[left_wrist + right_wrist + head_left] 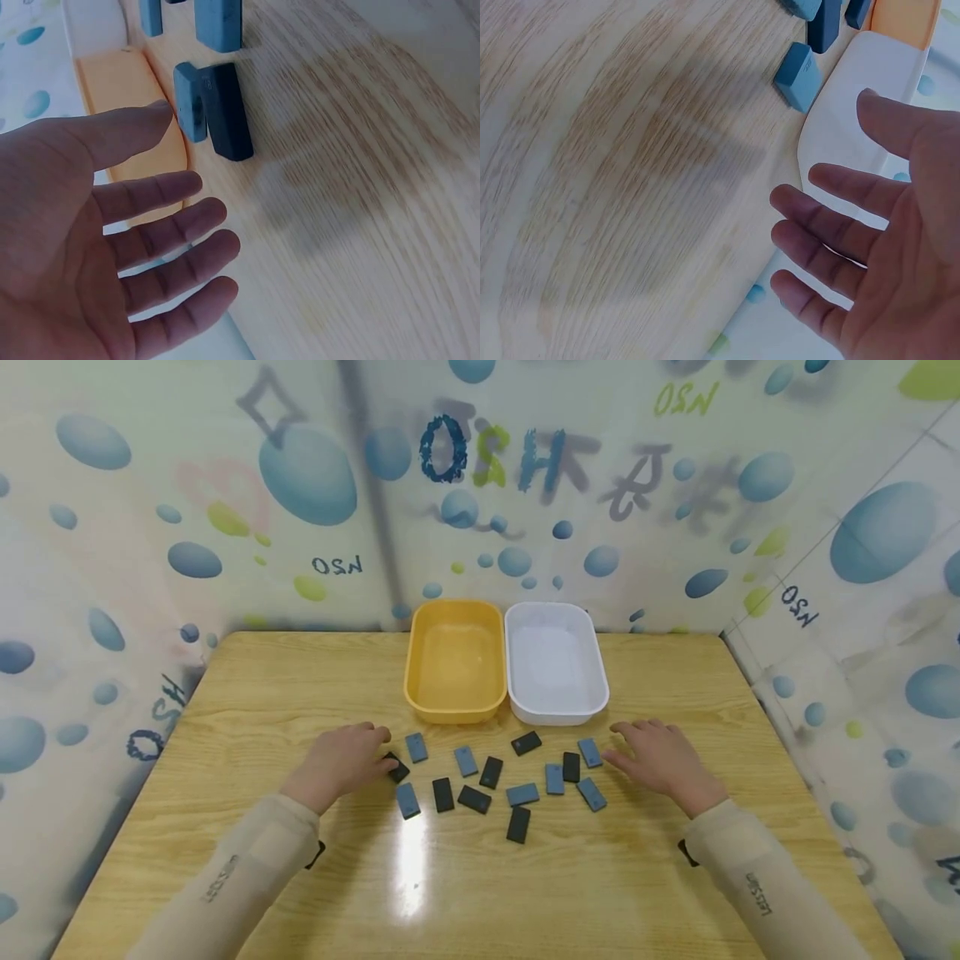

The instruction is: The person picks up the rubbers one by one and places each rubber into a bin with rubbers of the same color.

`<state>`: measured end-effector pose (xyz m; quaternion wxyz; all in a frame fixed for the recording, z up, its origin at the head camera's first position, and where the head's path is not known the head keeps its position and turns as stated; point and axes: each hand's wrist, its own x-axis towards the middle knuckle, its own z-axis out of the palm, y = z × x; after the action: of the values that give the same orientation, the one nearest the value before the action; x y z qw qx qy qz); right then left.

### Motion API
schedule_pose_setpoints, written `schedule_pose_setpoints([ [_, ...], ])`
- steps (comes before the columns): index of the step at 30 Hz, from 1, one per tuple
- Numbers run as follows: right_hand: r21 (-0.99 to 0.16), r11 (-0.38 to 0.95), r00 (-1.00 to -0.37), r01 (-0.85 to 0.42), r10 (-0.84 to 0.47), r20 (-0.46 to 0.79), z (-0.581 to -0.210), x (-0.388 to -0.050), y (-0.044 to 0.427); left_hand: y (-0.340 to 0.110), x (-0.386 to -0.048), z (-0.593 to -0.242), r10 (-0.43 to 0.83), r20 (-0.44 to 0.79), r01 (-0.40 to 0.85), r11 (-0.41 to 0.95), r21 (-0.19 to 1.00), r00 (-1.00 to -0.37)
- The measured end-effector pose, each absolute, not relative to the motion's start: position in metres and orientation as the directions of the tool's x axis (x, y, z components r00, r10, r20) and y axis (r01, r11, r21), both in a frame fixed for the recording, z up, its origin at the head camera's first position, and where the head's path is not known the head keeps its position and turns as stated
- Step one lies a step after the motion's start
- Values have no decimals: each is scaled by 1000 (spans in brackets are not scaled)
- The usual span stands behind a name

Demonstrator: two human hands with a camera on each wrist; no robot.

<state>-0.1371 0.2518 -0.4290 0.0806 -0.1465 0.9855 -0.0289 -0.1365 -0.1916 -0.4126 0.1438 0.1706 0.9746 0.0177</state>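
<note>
Several small flat rectangular blocks, some blue and some black, lie scattered on the wooden table. My left hand (341,766) hovers at their left side, fingers spread and palm empty. Its thumb is nearest a black block (396,767), partly behind the hand in the head view; a blue block (190,102) stands close to it in the left wrist view. On the right, my right hand (663,764) is held over the table with loosely extended fingers and nothing in them. Closest to it is a blue block (590,752), also visible as a blue block (799,76) beyond the thumb.
Behind the blocks, a yellow tub (456,710) and a white tub (558,714) stand side by side at the table's back edge. A patterned wall covering (480,543) rises right behind the table (300,677), and similar walls flank it.
</note>
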Motion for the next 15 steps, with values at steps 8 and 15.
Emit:
schedule_pose_setpoints([
  [8,-82,951,-937,-298,-308,-166,-427,-136,247,-183,-139,-416,304,-313,304,951,50,-900],
  [15,-100,945,-931,-311,-324,-166,-429,-135,245,-175,-140,-423,262,-351,272,962,22,-899],
])
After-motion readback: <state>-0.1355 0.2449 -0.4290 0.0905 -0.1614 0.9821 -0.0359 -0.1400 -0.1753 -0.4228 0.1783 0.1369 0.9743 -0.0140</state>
